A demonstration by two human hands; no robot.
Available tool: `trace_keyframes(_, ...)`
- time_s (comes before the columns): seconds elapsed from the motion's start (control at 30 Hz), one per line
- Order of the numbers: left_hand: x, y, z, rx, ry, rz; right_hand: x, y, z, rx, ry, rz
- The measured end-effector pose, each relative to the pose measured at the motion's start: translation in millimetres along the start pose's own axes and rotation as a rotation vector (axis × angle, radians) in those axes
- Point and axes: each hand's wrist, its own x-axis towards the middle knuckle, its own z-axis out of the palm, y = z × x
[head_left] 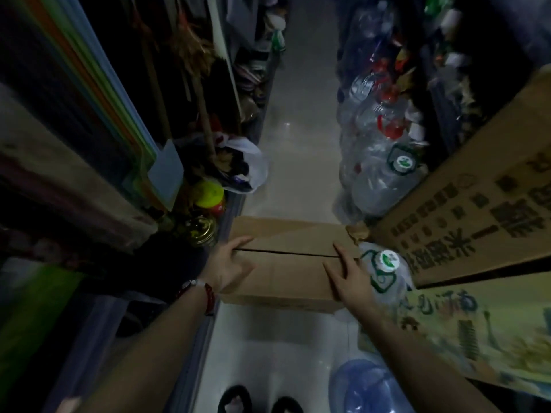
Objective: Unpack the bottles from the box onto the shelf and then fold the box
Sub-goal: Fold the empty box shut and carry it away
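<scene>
The cardboard box (286, 257) sits on the pale tiled floor (298, 129) of a narrow aisle, its top flaps closed with a dark seam running across the middle. The left hand (231, 268) lies on the box's left end, fingers stretched out flat over the seam and thumb along the near flap; its grip is spread, pressing rather than clasping. A red band (208, 296) circles that wrist. The right hand (347, 274) rests on the box's right end, fingers straight and laid over the top near the seam, its grip likewise apart.

Just right of the box, touching the back of the right hand, stands a clear water jug (384, 272) with a white and green cap. Behind that jug and right of the box rises a big printed carton (465, 204). Beyond the box on the right, more clear jugs (378, 144) with red and green caps crowd the floor. Left of the box are a shelf edge with a yellow-lidded jar (210, 196) and a gold-lidded jar (201, 229); farther back, a white plastic bag (253, 168). Nearer than the box, black slippers (259, 402) show at the bottom edge, beside a blue water barrel (363, 389).
</scene>
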Motion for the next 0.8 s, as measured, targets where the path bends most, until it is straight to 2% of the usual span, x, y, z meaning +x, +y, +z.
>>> trace_keyframes(0.17, 48, -84, 39, 0.016, -0.044, -0.037, 32, 64, 86, 0.055, -0.034, 0.01)
trace_keyframes(0.5, 98, -247, 130, 0.018, -0.021, -0.021, 70, 191, 231, 0.13, -0.06, 0.031)
trace_keyframes(0.63, 103, -306, 165, 0.024, -0.009, -0.05, 65, 230, 273, 0.156, -0.069, 0.072)
trace_keyframes(0.8, 102, -345, 195, 0.088, 0.007, -0.103, 62, 260, 306, 0.184, -0.112, 0.104)
